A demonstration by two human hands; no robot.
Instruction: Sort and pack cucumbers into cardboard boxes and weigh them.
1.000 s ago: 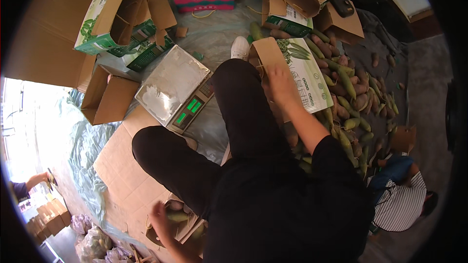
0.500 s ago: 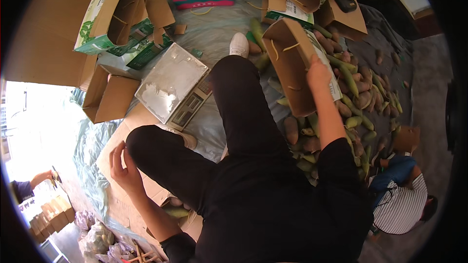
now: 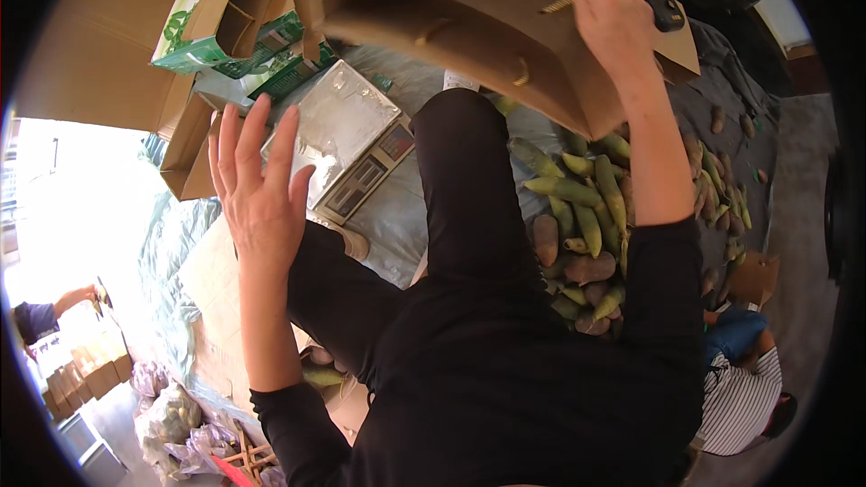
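My right hand (image 3: pixel 613 22) grips the upper right edge of an open cardboard box (image 3: pixel 478 27), brown inside with yellow cord loops. Raised in front of me, the box is tilted with its hollow side toward me and hides part of the floor behind it. My left hand (image 3: pixel 262 185) is lifted with its fingers spread and holds nothing. Behind that hand, a flat-topped weighing scale (image 3: pixel 347 113) stands on the plastic sheet. Below the box, long green radishes (image 3: pixel 564 188) lie in a heap with reddish-brown roots (image 3: pixel 591 268).
Open green-and-white cartons (image 3: pixel 203 22) stand at the far left, by a large cardboard panel (image 3: pixel 99 54). Bagged goods (image 3: pixel 171 419) sit at the lower left. A person in a striped top (image 3: pixel 740 406) is at the lower right, and another person's hand (image 3: pixel 77 298) at the left edge.
My right hand has lifted the box off the produce heap, up and to the left, turning it. My left hand has risen from beside my knee, its fingers now spread.
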